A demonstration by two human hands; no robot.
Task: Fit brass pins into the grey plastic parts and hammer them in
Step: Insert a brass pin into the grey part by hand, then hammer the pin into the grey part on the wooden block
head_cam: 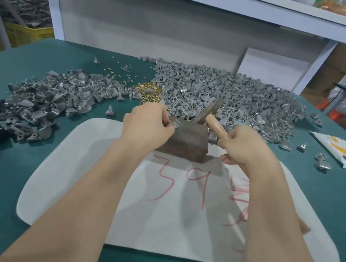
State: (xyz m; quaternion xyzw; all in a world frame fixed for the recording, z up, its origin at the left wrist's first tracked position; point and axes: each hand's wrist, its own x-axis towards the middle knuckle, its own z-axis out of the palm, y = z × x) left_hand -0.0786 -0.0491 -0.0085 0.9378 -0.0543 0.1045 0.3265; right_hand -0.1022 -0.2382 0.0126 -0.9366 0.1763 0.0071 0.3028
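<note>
Between both hands, standing on white mat with red writing (178, 210): dark brown rectangular block (188, 143). At far-left top edge of block, pinched by curled fingers of left hand (148, 125): small grey plastic part with brass pin (175, 123). Gripped in right hand (248, 146), fingers closed round pale wooden handle: hammer (214, 127), grey metal head blurred and tilted beyond block. Beyond hands, on green worktop (0, 195): big heap of grey plastic parts (229, 92), with little heap of loose brass pins (149, 90) just left of it. Further left of left hand: second, flatter heap of grey parts (56, 95). Far right of right hand: white and orange packet (341, 153).
</note>
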